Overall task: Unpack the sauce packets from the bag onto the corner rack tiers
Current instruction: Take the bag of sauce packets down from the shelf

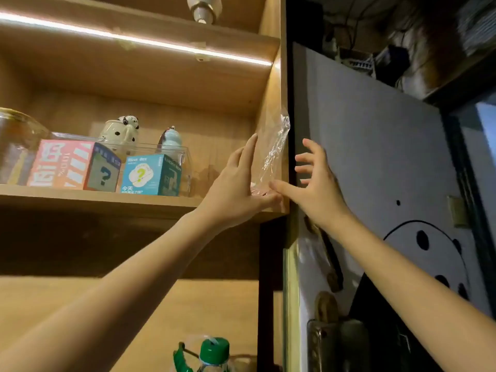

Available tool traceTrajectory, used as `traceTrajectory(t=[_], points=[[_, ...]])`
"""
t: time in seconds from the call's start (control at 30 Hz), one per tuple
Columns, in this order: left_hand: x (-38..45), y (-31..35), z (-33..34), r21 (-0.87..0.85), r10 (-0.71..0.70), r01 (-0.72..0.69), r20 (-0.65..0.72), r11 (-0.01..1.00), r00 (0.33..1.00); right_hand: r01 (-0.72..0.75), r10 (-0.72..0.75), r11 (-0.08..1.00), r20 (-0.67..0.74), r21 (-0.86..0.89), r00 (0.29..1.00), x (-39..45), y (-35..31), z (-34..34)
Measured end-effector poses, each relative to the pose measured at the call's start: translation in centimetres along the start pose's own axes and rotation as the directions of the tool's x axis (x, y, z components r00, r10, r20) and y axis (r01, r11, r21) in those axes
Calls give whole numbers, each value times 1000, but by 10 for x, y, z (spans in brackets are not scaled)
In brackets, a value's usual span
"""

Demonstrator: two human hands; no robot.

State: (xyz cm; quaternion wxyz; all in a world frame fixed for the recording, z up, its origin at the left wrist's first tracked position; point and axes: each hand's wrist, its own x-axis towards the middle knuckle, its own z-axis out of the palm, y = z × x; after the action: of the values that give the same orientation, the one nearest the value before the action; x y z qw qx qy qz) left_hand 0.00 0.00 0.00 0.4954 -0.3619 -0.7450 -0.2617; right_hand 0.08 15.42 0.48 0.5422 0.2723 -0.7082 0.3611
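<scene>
— Nearest the lens, what do you make out?

— Two bare forearms reaching up from the bottom corners, and between them, low down, a bottle with a green cap (214, 350).

— And the hands?

— Left hand (239, 189) is raised flat, fingers (251, 146) straight and pressed together, lying against a clear plastic bag (273, 151). Right hand (314, 183) is just beside it with fingers (304, 158) spread wide, thumb reaching toward the bag's lower end and meeting the left hand there.

— Where does the bag sit?

— Upright at the right end of a wooden shelf (107, 196), leaning on the cabinet's side panel (271, 103), its crinkled top near the panel's front edge. Something pinkish shows at its bottom; whether that is a packet, I cannot tell.

— Anything else on that shelf?

— Further left, a pink box (64, 163) and a teal box (150, 174), each with a question mark, touching a clear container (185, 157). Behind them stand a spotted ceramic figure (120, 130) and a small blue one (171, 138). A light strip (134, 38) glows under the shelf above.
</scene>
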Motion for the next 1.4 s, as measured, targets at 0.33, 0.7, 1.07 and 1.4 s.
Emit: traceTrajectory(t=[0.33,0.7,1.07,1.4], points=[[29,-44,49,100,-161,152,91,983,983,-441,388,849,222,293,895,39,31,21],[27,-43,79,179,123,-104,-101,978,987,-482,450,858,191,178,872,50,22,25],[14,-2,90,422,170,-102,-127,901,977,-547,526,811,151,209,837,55,9,14],[3,29,56,149,48,-44,-25,988,999,-544,593,723,21,426,805,55,18,2]])
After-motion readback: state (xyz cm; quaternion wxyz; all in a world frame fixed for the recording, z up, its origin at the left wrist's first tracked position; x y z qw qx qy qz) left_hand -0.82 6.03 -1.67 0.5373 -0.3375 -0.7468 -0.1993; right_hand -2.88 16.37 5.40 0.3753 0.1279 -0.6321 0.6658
